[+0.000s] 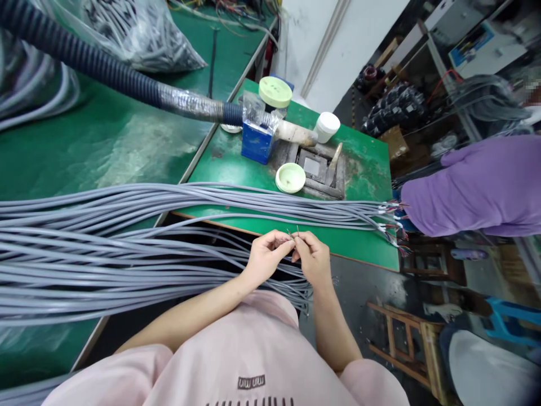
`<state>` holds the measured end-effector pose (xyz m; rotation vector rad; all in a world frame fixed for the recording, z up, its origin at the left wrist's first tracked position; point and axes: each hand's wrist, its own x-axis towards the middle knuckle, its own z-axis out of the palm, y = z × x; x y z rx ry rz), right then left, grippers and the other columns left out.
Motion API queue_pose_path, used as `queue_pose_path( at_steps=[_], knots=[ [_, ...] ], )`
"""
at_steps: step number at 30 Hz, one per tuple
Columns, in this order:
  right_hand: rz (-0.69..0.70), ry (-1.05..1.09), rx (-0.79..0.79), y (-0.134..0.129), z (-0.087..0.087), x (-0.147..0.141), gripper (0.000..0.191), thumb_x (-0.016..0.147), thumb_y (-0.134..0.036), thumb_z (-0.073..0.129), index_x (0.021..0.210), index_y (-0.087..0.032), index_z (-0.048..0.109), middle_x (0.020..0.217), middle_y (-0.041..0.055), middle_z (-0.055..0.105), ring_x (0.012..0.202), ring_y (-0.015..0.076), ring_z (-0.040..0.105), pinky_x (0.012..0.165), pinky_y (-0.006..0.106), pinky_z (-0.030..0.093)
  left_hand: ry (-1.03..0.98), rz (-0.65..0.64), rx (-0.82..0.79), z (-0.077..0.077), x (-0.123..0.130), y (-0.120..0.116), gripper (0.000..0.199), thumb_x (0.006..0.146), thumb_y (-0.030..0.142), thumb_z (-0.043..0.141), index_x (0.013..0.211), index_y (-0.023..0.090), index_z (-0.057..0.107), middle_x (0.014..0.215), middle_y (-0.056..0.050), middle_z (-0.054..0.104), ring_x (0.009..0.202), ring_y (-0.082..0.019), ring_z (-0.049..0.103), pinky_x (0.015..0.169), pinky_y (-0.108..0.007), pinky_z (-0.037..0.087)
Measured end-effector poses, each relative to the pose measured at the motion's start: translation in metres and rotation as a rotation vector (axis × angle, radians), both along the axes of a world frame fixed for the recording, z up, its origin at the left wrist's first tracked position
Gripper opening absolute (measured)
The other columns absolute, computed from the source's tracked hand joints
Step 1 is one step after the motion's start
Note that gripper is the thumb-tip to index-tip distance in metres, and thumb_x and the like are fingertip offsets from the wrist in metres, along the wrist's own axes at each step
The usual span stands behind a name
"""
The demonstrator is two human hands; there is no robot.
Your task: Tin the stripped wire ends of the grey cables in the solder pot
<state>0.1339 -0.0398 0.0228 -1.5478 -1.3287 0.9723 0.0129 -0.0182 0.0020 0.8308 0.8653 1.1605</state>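
My left hand [269, 255] and my right hand [313, 258] meet above the near edge of the green table. Both are closed in a pinch on thin wires [289, 232], whose fine tips poke up between the fingertips. Where these wires join a cable is hidden by my hands. Just beyond them, a bundle of grey cables [253, 198] runs across the table, its stripped ends [391, 225] showing coloured wires at the right. Another group of grey cables [169, 276] lies nearer my body, partly behind my left arm, with its ends [300, 293] hanging past the table edge.
A solder pot [311, 166] with a scraper-like stick [335, 163] stands at the back, beside a pale green dish [290, 178], a white tub [327, 127] and a blue box [256, 144]. A dark ribbed hose [105, 67] arches over. A person in purple [477, 186] is at the right.
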Motion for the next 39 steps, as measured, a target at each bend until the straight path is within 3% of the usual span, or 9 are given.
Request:
queue_pose_path(
  at_steps=[3, 10, 17, 22, 29, 33, 37, 39],
  knots=[
    [0.007, 0.109, -0.035, 0.000, -0.001, 0.001, 0.017, 0.087, -0.031, 0.052, 0.076, -0.019, 0.059, 0.056, -0.0057, 0.052, 0.046, 0.0073, 0.051, 0.051, 0.021, 0.042, -0.042, -0.015, -0.009, 0.003, 0.001, 0.000, 0.023, 0.067, 0.036, 0.074, 0.065, 0.016, 0.063, 0.058, 0.001, 0.061, 0.052, -0.010, 0.055, 0.053, -0.024, 0.046],
    [-0.056, 0.325, -0.053, 0.000, -0.009, 0.002, 0.011, 0.080, -0.031, 0.063, 0.078, -0.020, 0.060, 0.060, -0.0058, 0.056, 0.048, 0.0076, 0.052, 0.050, 0.021, 0.045, -0.097, -0.023, -0.050, 0.010, 0.001, 0.000, 0.024, 0.065, 0.037, 0.076, 0.064, 0.017, 0.062, 0.056, 0.001, 0.062, 0.053, -0.012, 0.056, 0.054, -0.026, 0.048],
    [0.023, 0.340, -0.111, 0.003, -0.006, 0.006, 0.018, 0.081, -0.037, 0.061, 0.083, -0.019, 0.066, 0.058, -0.0045, 0.056, 0.046, 0.0087, 0.051, 0.048, 0.023, 0.044, -0.030, -0.006, -0.002, 0.004, 0.000, -0.001, 0.022, 0.067, 0.037, 0.075, 0.066, 0.017, 0.065, 0.058, 0.001, 0.061, 0.053, -0.011, 0.055, 0.055, -0.026, 0.047],
    [-0.037, 0.354, -0.083, 0.003, -0.008, 0.004, 0.014, 0.080, -0.032, 0.065, 0.074, -0.019, 0.063, 0.055, -0.0057, 0.054, 0.047, 0.0075, 0.048, 0.049, 0.021, 0.041, 0.036, 0.026, 0.060, 0.002, -0.001, -0.001, 0.015, 0.069, 0.031, 0.073, 0.066, 0.017, 0.067, 0.063, 0.000, 0.062, 0.057, -0.011, 0.057, 0.058, -0.025, 0.047],
    [-0.064, 0.624, -0.094, 0.004, -0.006, -0.001, 0.017, 0.077, -0.032, 0.065, 0.070, -0.020, 0.056, 0.062, -0.0049, 0.050, 0.054, 0.0089, 0.049, 0.054, 0.024, 0.045, -0.035, 0.008, -0.012, 0.010, 0.000, 0.001, 0.024, 0.065, 0.038, 0.076, 0.065, 0.017, 0.064, 0.055, 0.001, 0.061, 0.051, -0.011, 0.056, 0.053, -0.025, 0.048],
    [-0.039, 0.633, -0.143, 0.005, -0.002, 0.002, 0.017, 0.071, -0.034, 0.068, 0.073, -0.020, 0.059, 0.066, -0.0028, 0.053, 0.057, 0.0110, 0.052, 0.055, 0.026, 0.048, -0.036, 0.009, -0.008, 0.008, -0.001, 0.001, 0.024, 0.066, 0.037, 0.075, 0.065, 0.017, 0.063, 0.056, 0.001, 0.061, 0.051, -0.011, 0.057, 0.052, -0.024, 0.048],
    [-0.001, 0.584, -0.190, 0.005, -0.005, 0.004, 0.021, 0.071, -0.033, 0.068, 0.088, -0.021, 0.067, 0.071, -0.0015, 0.059, 0.058, 0.0110, 0.054, 0.055, 0.026, 0.049, -0.032, -0.009, 0.086, 0.000, -0.001, -0.002, 0.015, 0.072, 0.030, 0.071, 0.069, 0.017, 0.064, 0.061, 0.002, 0.059, 0.053, -0.010, 0.057, 0.054, -0.024, 0.048],
    [0.005, 0.528, -0.171, 0.005, -0.007, 0.004, 0.019, 0.072, -0.033, 0.067, 0.087, -0.021, 0.068, 0.071, -0.0010, 0.060, 0.059, 0.0114, 0.054, 0.055, 0.026, 0.049, -0.023, -0.014, 0.126, -0.004, -0.001, -0.003, 0.011, 0.073, 0.028, 0.070, 0.072, 0.017, 0.066, 0.065, 0.001, 0.058, 0.055, -0.011, 0.058, 0.056, -0.025, 0.049]
  ],
)
